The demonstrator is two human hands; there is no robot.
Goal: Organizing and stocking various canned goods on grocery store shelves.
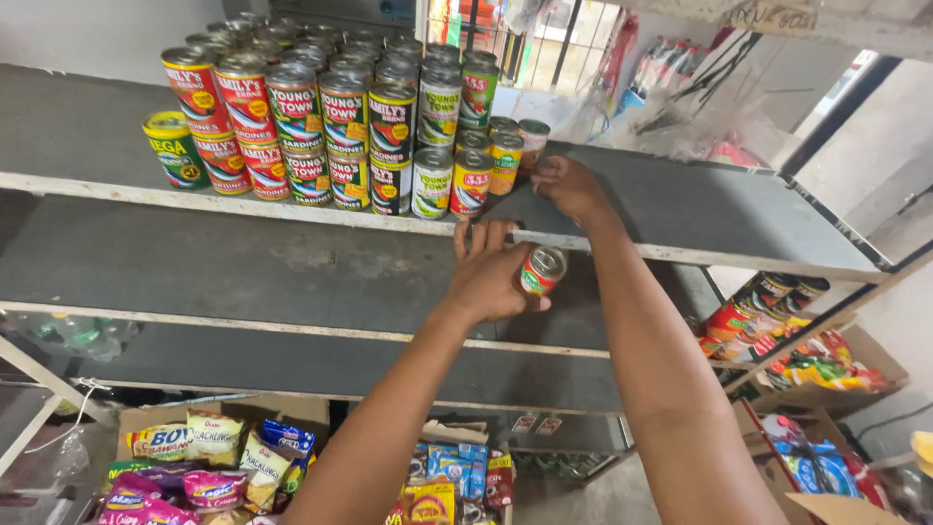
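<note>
My left hand (489, 275) grips a small can (541, 269) with a red and green label, held in front of the middle shelf. My right hand (567, 187) reaches up to the top shelf (680, 209) and touches a small can (532, 142) at the right end of the stacked cans (330, 126). Those cans stand in two layers, with red, green, black and yellow labels. A yellow and green can (173, 148) stands at the left end of the stack.
The grey metal rack has a middle shelf (243, 262) and a lower shelf (292, 360). Cardboard boxes of snack packets (209, 452) sit on the floor below. More cans (763, 306) and packets lie in boxes at the right. Hanging goods are behind the rack.
</note>
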